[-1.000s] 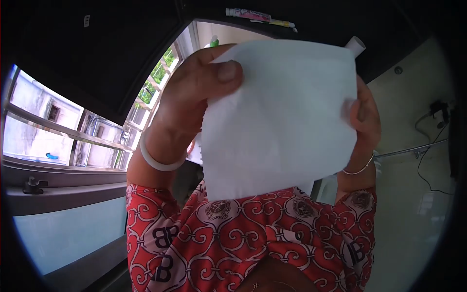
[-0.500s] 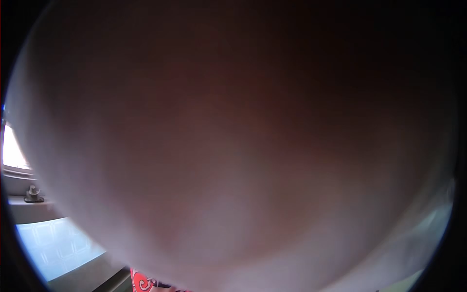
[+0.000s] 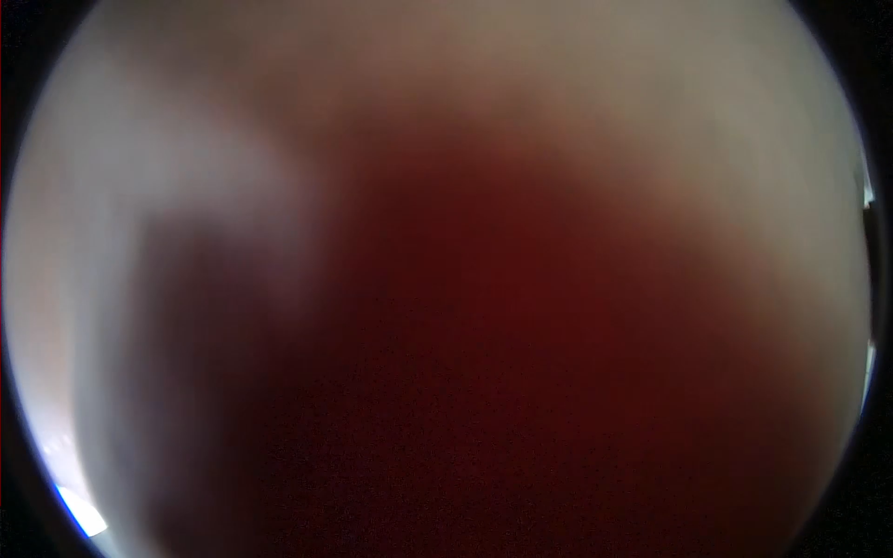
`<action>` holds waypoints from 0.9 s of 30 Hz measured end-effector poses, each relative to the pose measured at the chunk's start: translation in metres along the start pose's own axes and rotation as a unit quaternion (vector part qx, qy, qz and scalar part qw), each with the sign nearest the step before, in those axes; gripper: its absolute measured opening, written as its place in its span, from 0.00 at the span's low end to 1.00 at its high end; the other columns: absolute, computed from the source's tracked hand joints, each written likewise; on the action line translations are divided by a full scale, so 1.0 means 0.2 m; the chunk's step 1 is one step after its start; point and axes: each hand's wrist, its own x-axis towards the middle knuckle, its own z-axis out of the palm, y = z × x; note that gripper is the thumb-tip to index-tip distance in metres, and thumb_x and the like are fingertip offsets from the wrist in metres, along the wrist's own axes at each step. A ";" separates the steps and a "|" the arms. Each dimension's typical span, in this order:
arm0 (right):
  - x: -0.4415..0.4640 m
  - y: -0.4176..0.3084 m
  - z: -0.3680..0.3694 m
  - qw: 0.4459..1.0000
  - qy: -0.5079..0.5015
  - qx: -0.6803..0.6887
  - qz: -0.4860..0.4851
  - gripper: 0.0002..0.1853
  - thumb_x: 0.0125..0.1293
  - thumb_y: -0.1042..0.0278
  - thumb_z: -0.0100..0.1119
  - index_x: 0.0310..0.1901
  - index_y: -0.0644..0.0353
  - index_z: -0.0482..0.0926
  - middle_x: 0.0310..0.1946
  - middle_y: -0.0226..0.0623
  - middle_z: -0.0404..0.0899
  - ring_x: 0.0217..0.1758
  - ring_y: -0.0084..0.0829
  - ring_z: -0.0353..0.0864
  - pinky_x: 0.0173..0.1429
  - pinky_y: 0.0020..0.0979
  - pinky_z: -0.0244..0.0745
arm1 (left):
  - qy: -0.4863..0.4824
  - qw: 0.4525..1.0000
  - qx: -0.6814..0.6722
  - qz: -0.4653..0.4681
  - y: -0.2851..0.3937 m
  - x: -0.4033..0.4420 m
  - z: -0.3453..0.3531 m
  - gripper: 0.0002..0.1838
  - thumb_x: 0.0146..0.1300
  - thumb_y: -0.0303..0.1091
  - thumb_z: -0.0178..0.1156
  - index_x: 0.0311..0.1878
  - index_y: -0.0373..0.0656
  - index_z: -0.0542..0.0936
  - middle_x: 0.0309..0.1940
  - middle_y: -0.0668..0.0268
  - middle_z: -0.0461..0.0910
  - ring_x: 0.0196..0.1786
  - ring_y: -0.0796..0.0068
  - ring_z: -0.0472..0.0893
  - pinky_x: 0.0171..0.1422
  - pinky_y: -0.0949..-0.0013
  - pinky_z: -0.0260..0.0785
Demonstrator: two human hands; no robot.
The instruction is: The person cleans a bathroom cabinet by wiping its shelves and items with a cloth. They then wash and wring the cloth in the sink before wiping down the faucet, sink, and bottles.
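Note:
A large, out-of-focus shape [image 3: 521,298] covers nearly the whole lens, very close to the camera. Its middle is dark red, with paler grey and beige around the top and sides. The reddish, skin-like tone could be that of a hand, but no fingers or outline can be made out. I cannot tell my left hand from my right hand here, or whether either holds anything. Anything beyond the blurred shape is hidden.
A small bright white patch [image 3: 82,511] shows at the lower left rim. Thin light and dark slivers [image 3: 872,270] lie along the right rim, too narrow to name.
The covering shape has shifted and turned redder and lighter at the top. The window corner, pale blue patterned surface and red patterned item at the lower left are now hidden.

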 end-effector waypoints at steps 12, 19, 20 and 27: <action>0.01 -0.03 0.08 0.999 0.006 -0.032 0.003 0.11 0.57 0.70 0.63 0.40 0.65 0.78 0.31 0.31 0.79 0.31 0.20 0.77 0.35 0.21 0.71 | -0.021 0.999 0.034 0.011 0.00 -0.04 -0.05 0.25 0.53 0.32 0.60 0.56 0.31 0.72 0.43 0.58 0.79 0.44 0.68 0.79 0.51 0.71 0.70; -0.01 -0.06 0.08 0.999 0.013 -0.043 -0.002 0.11 0.56 0.70 0.63 0.39 0.64 0.78 0.30 0.32 0.79 0.30 0.21 0.77 0.34 0.22 0.71 | -0.028 0.997 0.055 0.036 0.01 -0.04 -0.01 0.26 0.53 0.31 0.60 0.56 0.32 0.72 0.44 0.57 0.79 0.45 0.67 0.79 0.51 0.71 0.70; -0.02 -0.05 0.06 0.999 0.015 -0.042 -0.005 0.10 0.56 0.70 0.64 0.39 0.64 0.78 0.30 0.32 0.79 0.30 0.21 0.77 0.34 0.22 0.71 | -0.029 0.997 0.059 0.035 0.00 -0.04 0.00 0.26 0.53 0.31 0.61 0.56 0.32 0.72 0.44 0.57 0.79 0.45 0.67 0.79 0.51 0.70 0.70; -0.05 -0.05 -0.04 0.999 0.020 -0.047 -0.007 0.10 0.56 0.70 0.64 0.38 0.64 0.78 0.29 0.32 0.79 0.29 0.22 0.77 0.33 0.22 0.70 | -0.031 0.996 0.072 0.038 -0.02 0.01 0.09 0.26 0.53 0.31 0.61 0.56 0.33 0.72 0.45 0.57 0.78 0.45 0.66 0.79 0.51 0.70 0.70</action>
